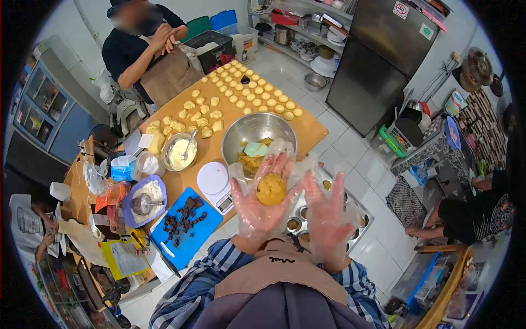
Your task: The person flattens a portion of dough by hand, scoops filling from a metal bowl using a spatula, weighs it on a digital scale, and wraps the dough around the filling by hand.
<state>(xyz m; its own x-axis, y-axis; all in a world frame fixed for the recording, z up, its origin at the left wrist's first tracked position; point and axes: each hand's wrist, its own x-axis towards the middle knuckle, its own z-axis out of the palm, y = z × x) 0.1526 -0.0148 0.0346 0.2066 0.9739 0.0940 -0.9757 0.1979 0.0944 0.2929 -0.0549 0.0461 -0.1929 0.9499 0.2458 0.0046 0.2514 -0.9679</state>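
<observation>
While both hands are raised over the near side of the table, the left hand (253,215) lies palm up and open, fingers spread, with a round yellow-brown dough ball (271,189) resting on it. A small dark spot shows on the upper part of the ball. The right hand (329,216) is just beside it, wide open with fingers apart, holding nothing. Both wear clear plastic gloves. Whether the right fingertips touch the left hand cannot be told.

Beyond the left hand: large steel bowl (230,137), containing yellow-brown dough and a pale green piece (256,149). Beneath and around the right hand: metal tray (357,211) with round cups, partly hidden. Left of the left hand: white kitchen scale (212,177); nearer the wearer, blue cutting board (204,239) bearing dark brown chunks (181,226).

Further left: purple tub (127,204) of white powder with a metal utensil in it, and a smaller steel bowl (166,159) of pale yellow contents with a spoon. Far part of the table: rows of pale dough rounds (265,102) and rougher lumps (206,132). A co-worker (126,55) stands across the table, hands together.
</observation>
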